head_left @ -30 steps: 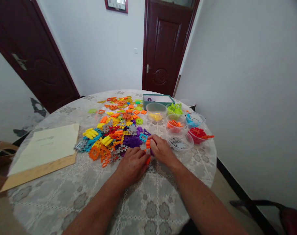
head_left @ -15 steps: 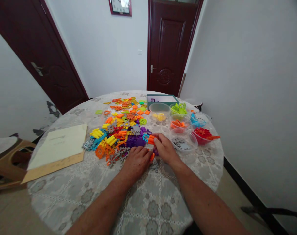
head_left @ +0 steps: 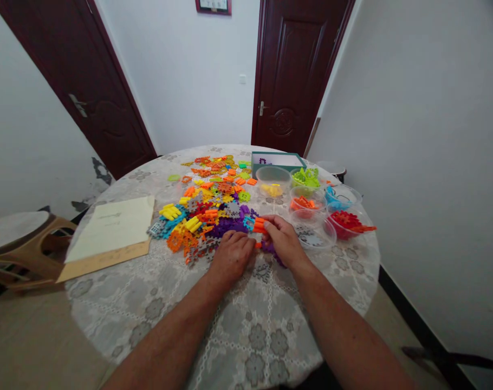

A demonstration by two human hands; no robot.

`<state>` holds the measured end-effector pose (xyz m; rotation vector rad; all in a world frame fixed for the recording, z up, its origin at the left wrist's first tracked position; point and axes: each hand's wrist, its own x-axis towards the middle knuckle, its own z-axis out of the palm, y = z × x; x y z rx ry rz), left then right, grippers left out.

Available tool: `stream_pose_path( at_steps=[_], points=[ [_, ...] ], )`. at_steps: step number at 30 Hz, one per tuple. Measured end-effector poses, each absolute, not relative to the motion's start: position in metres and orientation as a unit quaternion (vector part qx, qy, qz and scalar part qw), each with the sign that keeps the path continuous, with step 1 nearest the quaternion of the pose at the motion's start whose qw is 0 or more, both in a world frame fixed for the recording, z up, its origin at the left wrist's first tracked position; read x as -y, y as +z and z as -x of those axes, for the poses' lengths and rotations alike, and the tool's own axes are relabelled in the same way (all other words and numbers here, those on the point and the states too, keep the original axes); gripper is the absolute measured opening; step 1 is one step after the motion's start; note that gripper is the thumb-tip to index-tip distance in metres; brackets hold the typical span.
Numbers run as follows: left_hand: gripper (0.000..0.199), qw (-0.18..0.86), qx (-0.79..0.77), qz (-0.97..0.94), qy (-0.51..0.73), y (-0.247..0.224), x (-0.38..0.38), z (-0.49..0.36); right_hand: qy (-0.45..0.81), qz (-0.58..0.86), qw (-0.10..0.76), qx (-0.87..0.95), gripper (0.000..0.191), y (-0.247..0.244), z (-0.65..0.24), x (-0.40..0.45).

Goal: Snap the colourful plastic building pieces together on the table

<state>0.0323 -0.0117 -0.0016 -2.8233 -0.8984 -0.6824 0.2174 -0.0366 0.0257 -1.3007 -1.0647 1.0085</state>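
Observation:
My right hand (head_left: 282,236) pinches an orange ribbed piece (head_left: 259,225) at the right edge of the pile, with a light blue piece (head_left: 248,222) touching its left side. My left hand (head_left: 233,253) rests palm down against the near side of the pile, its fingers together; what lies under them is hidden. Between the hands a small orange piece shows by the left fingertips. Purple pieces (head_left: 273,251) lie beneath my right hand. Beyond my left hand are more purple pieces (head_left: 226,226) and, to the left, grey gear-shaped ones (head_left: 201,249).
Clear bowls stand at the right, holding grey (head_left: 311,237), red (head_left: 344,223), orange (head_left: 303,203), blue, green and yellow pieces. A green-edged box (head_left: 279,158) is behind them. Paper (head_left: 112,225) on a brown board lies left. A flower-patterned cloth (head_left: 165,314) covers the round table.
The view has shifted, so everything sits further right. The orange piece near my left fingers shows less, and more purple shows under my right hand. My right hand still grips its orange piece.

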Motion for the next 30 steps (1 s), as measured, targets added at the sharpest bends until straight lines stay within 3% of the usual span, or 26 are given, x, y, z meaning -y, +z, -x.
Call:
stream_pose_path(
  at_steps=[4, 7, 12, 22, 25, 30],
  points=[
    [0.027, 0.021, 0.357, 0.875, -0.326, 0.006, 0.005, -0.026, 0.448, 0.538, 0.564, 0.438, 0.032, 0.03, -0.215, 0.038],
    [0.034, -0.074, 0.389, 0.827, -0.4, 0.014, 0.005, -0.022, 0.459, 0.519, 0.553, 0.462, 0.03, 0.034, -0.208, 0.041],
    [0.038, -0.248, 0.43, 0.78, -0.381, 0.022, 0.011, -0.018, 0.447, 0.5, 0.534, 0.514, 0.021, 0.036, -0.194, 0.045],
    [0.033, -0.268, 0.423, 0.767, -0.402, 0.021, 0.01, -0.015, 0.488, 0.489, 0.539, 0.482, 0.02, 0.04, -0.197, 0.045],
    [0.033, -0.257, 0.422, 0.77, -0.404, 0.021, 0.009, -0.012, 0.421, 0.522, 0.557, 0.49, 0.022, 0.058, -0.219, 0.046],
    [0.028, -0.151, 0.428, 0.781, -0.428, 0.021, 0.005, -0.006, 0.131, 0.652, 0.534, 0.522, 0.03, 0.088, -0.297, 0.028]
  ],
)
